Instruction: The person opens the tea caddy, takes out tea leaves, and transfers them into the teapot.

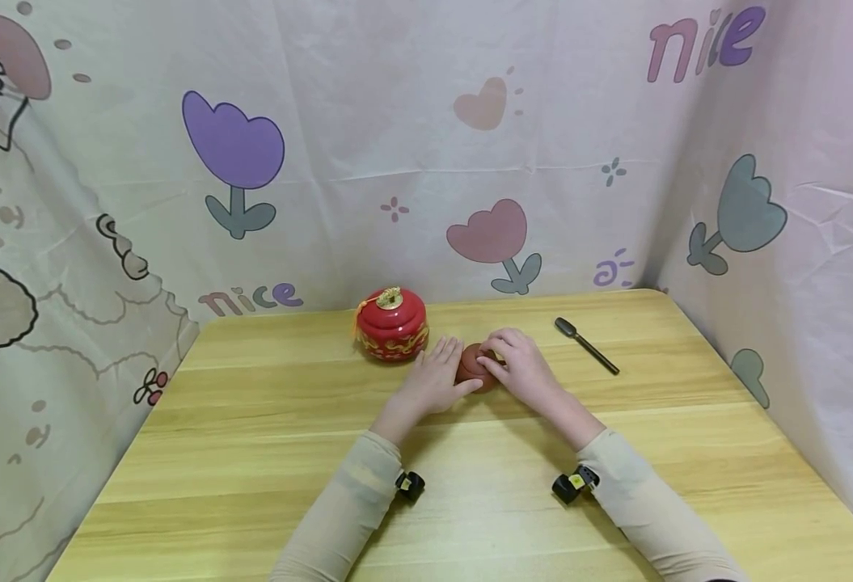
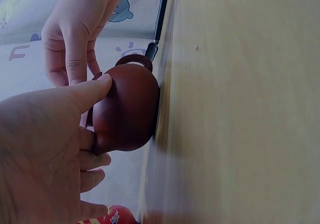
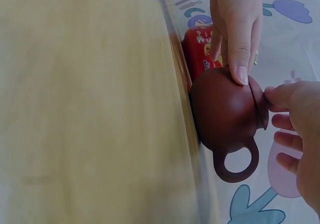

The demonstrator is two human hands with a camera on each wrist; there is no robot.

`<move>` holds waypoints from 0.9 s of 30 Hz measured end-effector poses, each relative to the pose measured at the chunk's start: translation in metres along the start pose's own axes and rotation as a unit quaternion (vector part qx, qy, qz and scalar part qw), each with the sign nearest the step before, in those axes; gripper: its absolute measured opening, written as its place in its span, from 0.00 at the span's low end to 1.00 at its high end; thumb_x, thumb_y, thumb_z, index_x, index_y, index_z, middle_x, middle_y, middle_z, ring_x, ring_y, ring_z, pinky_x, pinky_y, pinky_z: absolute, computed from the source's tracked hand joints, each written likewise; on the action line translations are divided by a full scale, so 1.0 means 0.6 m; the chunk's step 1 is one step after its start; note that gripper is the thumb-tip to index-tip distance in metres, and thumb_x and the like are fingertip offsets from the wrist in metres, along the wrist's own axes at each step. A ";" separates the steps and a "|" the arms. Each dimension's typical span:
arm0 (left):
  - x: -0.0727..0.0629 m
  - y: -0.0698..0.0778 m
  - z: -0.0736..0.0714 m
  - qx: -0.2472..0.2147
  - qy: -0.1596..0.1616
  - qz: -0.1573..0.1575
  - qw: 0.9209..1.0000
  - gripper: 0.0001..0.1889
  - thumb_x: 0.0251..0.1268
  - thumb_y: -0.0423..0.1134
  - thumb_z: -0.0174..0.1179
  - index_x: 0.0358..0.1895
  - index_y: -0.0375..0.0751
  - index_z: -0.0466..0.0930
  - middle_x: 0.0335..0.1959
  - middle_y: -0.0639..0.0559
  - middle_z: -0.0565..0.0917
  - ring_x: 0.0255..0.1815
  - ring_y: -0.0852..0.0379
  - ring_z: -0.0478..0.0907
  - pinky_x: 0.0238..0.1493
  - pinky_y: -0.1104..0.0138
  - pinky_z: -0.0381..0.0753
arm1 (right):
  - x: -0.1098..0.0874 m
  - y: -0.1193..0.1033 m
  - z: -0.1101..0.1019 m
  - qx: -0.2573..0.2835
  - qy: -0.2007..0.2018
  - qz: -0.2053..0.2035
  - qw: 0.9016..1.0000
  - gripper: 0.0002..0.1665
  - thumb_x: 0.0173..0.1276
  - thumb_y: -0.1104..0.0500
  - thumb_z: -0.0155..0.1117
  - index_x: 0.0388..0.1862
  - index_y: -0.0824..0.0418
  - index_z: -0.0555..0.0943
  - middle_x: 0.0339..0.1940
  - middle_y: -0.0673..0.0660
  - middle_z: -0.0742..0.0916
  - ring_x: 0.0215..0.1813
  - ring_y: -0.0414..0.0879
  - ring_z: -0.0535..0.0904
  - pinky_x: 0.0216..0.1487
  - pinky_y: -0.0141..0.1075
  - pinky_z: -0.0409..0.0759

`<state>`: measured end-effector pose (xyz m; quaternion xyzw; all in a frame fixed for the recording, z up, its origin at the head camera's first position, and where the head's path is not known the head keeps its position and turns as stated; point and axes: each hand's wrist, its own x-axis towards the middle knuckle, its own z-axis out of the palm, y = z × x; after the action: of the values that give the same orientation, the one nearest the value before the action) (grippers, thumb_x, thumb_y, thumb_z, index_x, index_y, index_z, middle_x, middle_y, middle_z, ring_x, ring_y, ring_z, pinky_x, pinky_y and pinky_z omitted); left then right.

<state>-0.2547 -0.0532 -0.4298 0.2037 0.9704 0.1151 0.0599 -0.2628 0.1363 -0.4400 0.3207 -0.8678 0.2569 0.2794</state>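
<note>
A round reddish-brown clay teapot [image 1: 474, 373] stands upright on the table between both hands. My left hand [image 1: 435, 380] holds its body, with the thumb on the near side and the fingers by the spout [image 2: 104, 143]. From the other side my right hand [image 1: 524, 365] pinches the lid [image 3: 259, 103] at its top. In the right wrist view the lid looks tilted, one edge sticking out from the pot's mouth above the looped handle [image 3: 236, 176]. The fingers partly hide the lid's knob.
Left of and behind the left hand stands a red lidded jar [image 1: 393, 333] with gold decoration and an orange tassel. A slim dark tool [image 1: 592, 349] with a broad end lies to the right on the wooden table [image 1: 266, 453]. Printed cloth [image 1: 353, 121] hangs behind the table.
</note>
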 end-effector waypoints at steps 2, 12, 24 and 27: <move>-0.001 0.001 -0.001 0.001 -0.002 -0.001 1.000 0.45 0.69 0.68 0.43 0.78 0.39 0.49 0.80 0.43 0.52 0.82 0.47 0.44 0.77 0.43 0.51 | 0.000 0.001 0.000 -0.007 0.001 -0.007 1.000 0.07 0.61 0.59 0.72 0.37 0.59 0.85 0.42 0.57 0.85 0.48 0.53 0.79 0.56 0.49 0.77; -0.001 0.002 -0.003 -0.004 -0.007 -0.004 1.000 0.45 0.69 0.68 0.44 0.78 0.40 0.48 0.80 0.44 0.50 0.82 0.48 0.42 0.77 0.43 0.50 | 0.002 0.001 -0.008 -0.029 0.027 -0.045 0.998 0.08 0.59 0.59 0.73 0.36 0.60 0.84 0.40 0.57 0.83 0.45 0.53 0.79 0.48 0.49 0.78; -0.002 0.002 -0.003 -0.004 -0.001 0.000 1.000 0.45 0.69 0.68 0.44 0.78 0.40 0.50 0.80 0.44 0.52 0.82 0.47 0.44 0.77 0.42 0.50 | -0.002 0.012 -0.029 -0.032 0.035 -0.028 0.998 0.10 0.60 0.59 0.72 0.38 0.61 0.84 0.41 0.58 0.83 0.45 0.54 0.79 0.48 0.50 0.77; -0.002 0.001 -0.002 -0.002 -0.002 0.000 1.000 0.45 0.69 0.68 0.44 0.78 0.40 0.50 0.80 0.44 0.52 0.82 0.47 0.44 0.77 0.42 0.50 | -0.004 0.016 -0.035 -0.029 0.042 -0.024 0.998 0.10 0.59 0.59 0.73 0.37 0.62 0.84 0.40 0.59 0.83 0.45 0.55 0.79 0.49 0.49 0.77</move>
<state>-0.2539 -0.0534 -0.4286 0.2043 0.9700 0.1163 0.0621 -0.2612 0.1570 -0.4293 0.3219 -0.8545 0.2377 0.3311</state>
